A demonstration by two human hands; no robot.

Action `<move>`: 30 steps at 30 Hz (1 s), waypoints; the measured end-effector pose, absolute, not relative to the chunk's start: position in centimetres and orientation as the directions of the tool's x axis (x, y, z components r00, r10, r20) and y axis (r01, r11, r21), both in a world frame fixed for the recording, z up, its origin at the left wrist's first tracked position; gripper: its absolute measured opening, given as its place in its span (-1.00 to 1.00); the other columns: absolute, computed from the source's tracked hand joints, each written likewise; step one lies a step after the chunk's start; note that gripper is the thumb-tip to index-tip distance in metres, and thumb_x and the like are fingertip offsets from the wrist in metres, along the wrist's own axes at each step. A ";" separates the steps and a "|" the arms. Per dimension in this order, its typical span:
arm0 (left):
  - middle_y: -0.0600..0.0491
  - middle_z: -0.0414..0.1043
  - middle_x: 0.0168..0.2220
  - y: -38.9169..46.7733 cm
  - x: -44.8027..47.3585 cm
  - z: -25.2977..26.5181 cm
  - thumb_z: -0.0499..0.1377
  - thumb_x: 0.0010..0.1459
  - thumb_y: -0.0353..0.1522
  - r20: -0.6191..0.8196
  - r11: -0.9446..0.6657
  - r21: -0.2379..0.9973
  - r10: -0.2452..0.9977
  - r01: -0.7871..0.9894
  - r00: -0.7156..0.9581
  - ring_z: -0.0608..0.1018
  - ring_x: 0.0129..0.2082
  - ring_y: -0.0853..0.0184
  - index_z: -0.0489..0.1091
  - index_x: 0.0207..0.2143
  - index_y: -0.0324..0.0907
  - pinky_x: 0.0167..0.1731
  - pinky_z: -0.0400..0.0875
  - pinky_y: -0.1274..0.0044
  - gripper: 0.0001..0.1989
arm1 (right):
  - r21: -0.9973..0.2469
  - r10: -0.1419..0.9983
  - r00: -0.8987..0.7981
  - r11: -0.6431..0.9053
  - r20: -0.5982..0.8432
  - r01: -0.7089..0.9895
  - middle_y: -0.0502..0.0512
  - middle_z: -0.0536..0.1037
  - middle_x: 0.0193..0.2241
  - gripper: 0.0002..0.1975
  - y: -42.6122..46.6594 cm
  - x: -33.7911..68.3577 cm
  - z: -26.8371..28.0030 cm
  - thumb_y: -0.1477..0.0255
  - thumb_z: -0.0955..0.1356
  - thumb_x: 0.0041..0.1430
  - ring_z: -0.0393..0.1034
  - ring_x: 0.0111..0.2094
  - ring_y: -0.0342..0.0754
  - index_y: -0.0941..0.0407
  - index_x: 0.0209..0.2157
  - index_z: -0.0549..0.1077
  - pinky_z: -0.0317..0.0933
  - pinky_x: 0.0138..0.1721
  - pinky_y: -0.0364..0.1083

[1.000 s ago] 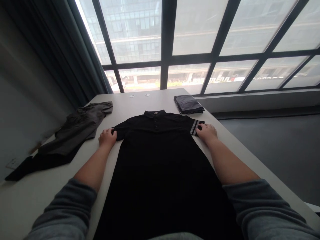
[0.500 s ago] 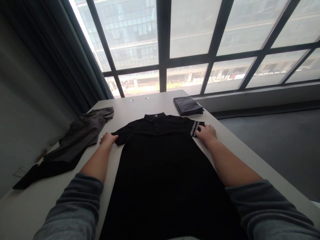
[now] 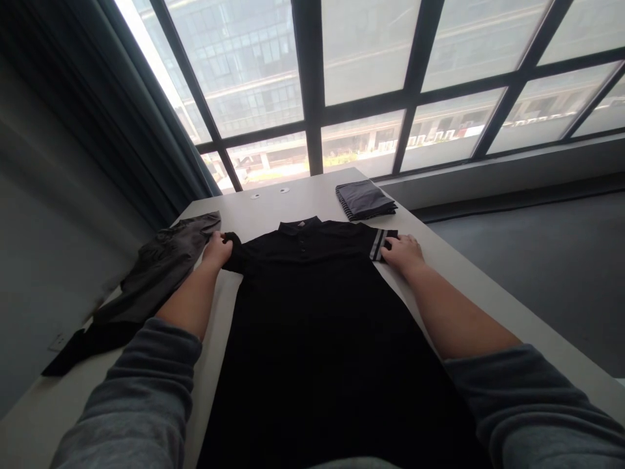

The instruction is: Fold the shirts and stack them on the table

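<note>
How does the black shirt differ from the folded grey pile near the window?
The black shirt lies mostly spread out, while the folded grey pile is compact. The shirt covers far more table than the pile. The left hand and right hand touch the shirt; neither touches the pile. Both rest on the white table.

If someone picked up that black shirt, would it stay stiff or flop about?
The black shirt would probably flop: its sleeve bunches softly where the left hand pinches it. It looks fairly light for its size, since the cloth lies thin and flat. Pushed, it would likely wrinkle rather than roll, being spread wide across the table.
</note>
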State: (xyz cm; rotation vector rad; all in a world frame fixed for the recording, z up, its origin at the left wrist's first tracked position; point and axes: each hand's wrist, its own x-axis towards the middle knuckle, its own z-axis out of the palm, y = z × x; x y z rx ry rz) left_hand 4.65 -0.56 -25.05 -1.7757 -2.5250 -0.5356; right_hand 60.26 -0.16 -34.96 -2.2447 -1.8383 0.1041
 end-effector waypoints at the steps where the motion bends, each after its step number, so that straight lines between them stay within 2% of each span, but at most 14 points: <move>1: -0.26 0.58 0.04 -0.6 5.5 -24.7 0.13 0.39 -0.26 0.210 0.289 0.258 0.915 0.922 -0.345 0.63 0.02 -0.08 0.31 0.24 -0.17 -0.02 0.50 0.21 -0.57 | -0.228 0.974 0.205 -0.179 0.093 0.957 0.37 0.31 0.36 -0.36 -0.1 60.3 -35.0 0.16 0.26 0.33 0.10 0.38 0.34 0.07 0.36 0.41 0.02 0.34 0.25; 5: -0.19 0.53 0.13 -1.1 9.5 -23.9 0.13 0.36 -0.26 0.252 0.171 0.168 0.945 0.971 -0.210 0.60 0.09 -0.07 0.34 0.21 -0.04 0.04 0.46 0.22 -0.61 | -0.233 0.976 0.200 -0.174 0.089 0.957 0.36 0.32 0.35 -0.36 -0.2 60.3 -34.9 0.15 0.26 0.32 0.11 0.38 0.32 0.06 0.36 0.41 0.03 0.34 0.24; 8: -0.16 0.52 0.15 -1.4 12.2 -23.9 0.12 0.35 -0.28 0.244 0.076 0.094 0.965 0.993 -0.097 0.60 0.08 -0.02 0.36 0.17 -0.02 0.03 0.47 0.25 -0.64 | -0.235 0.977 0.198 -0.174 0.081 0.956 0.38 0.31 0.35 -0.35 -0.2 60.3 -34.9 0.15 0.26 0.32 0.12 0.38 0.32 0.06 0.36 0.40 0.03 0.33 0.23; 13: -0.14 0.55 0.14 -0.9 14.2 -24.6 0.12 0.36 -0.23 0.182 0.041 0.104 0.981 0.994 -0.060 0.59 0.10 0.03 0.31 0.24 -0.05 0.03 0.45 0.32 -0.57 | -0.243 0.979 0.190 -0.167 0.076 0.955 0.39 0.31 0.35 -0.36 -0.1 60.3 -34.9 0.15 0.26 0.32 0.13 0.37 0.32 0.07 0.36 0.41 0.04 0.32 0.22; 15: -0.12 0.60 0.09 -0.8 14.4 -25.2 0.11 0.38 -0.13 0.121 0.028 0.116 0.992 0.993 -0.042 0.62 0.06 0.05 0.28 0.30 -0.07 0.01 0.46 0.34 -0.50 | -0.245 0.979 0.188 -0.165 0.074 0.955 0.38 0.32 0.35 -0.36 -0.1 60.3 -34.9 0.15 0.26 0.32 0.13 0.37 0.31 0.06 0.36 0.40 0.04 0.32 0.22; 17: -0.12 0.62 0.06 -1.1 14.2 -26.2 0.07 0.39 -0.03 0.051 0.010 0.121 0.999 0.993 -0.017 0.63 0.04 0.06 0.33 0.27 -0.10 0.02 0.46 0.35 -0.46 | -0.249 0.980 0.186 -0.163 0.075 0.955 0.37 0.32 0.34 -0.36 -0.1 60.4 -34.9 0.14 0.26 0.33 0.14 0.36 0.30 0.06 0.36 0.40 0.04 0.32 0.21; 21: -0.16 0.51 0.22 -3.8 12.4 -28.9 -0.05 0.45 -0.06 -0.010 -0.024 0.107 1.000 0.994 0.025 0.53 0.21 0.06 0.48 0.14 -0.16 0.18 0.37 0.36 -0.49 | -0.258 0.981 0.180 -0.156 0.075 0.954 0.36 0.33 0.34 -0.36 0.0 60.5 -35.0 0.14 0.28 0.32 0.15 0.34 0.30 0.06 0.36 0.41 0.04 0.32 0.21; 24: -0.18 0.37 0.34 -6.9 9.8 -30.9 0.05 0.40 -0.10 0.017 -0.008 0.090 1.000 0.996 0.007 0.43 0.30 0.04 0.38 0.28 -0.16 0.26 0.30 0.33 -0.48 | -0.261 0.981 0.180 -0.156 0.070 0.953 0.36 0.31 0.35 -0.36 0.0 60.4 -35.0 0.15 0.29 0.31 0.14 0.35 0.31 0.06 0.35 0.42 0.03 0.33 0.22; 27: -0.18 0.46 0.23 -9.6 7.3 -32.3 0.17 0.33 -0.14 0.122 0.067 0.106 0.989 0.992 -0.080 0.50 0.21 0.03 0.35 0.28 -0.17 0.22 0.34 0.30 -0.45 | -0.278 0.976 0.197 -0.165 0.092 0.946 0.35 0.27 0.37 -0.39 -0.2 60.2 -35.0 0.18 0.29 0.31 0.12 0.36 0.31 0.06 0.33 0.44 0.02 0.34 0.25; 30: -0.08 0.58 0.00 -10.8 6.0 -32.8 0.18 0.33 -0.17 0.161 0.089 0.194 0.979 0.977 -0.121 0.59 0.03 0.11 0.45 0.09 -0.13 0.07 0.44 0.37 -0.64 | -0.316 0.949 0.229 -0.154 0.216 0.936 0.36 0.23 0.38 -0.43 -0.6 60.0 -34.6 0.22 0.27 0.32 0.11 0.35 0.32 0.09 0.29 0.47 0.04 0.32 0.25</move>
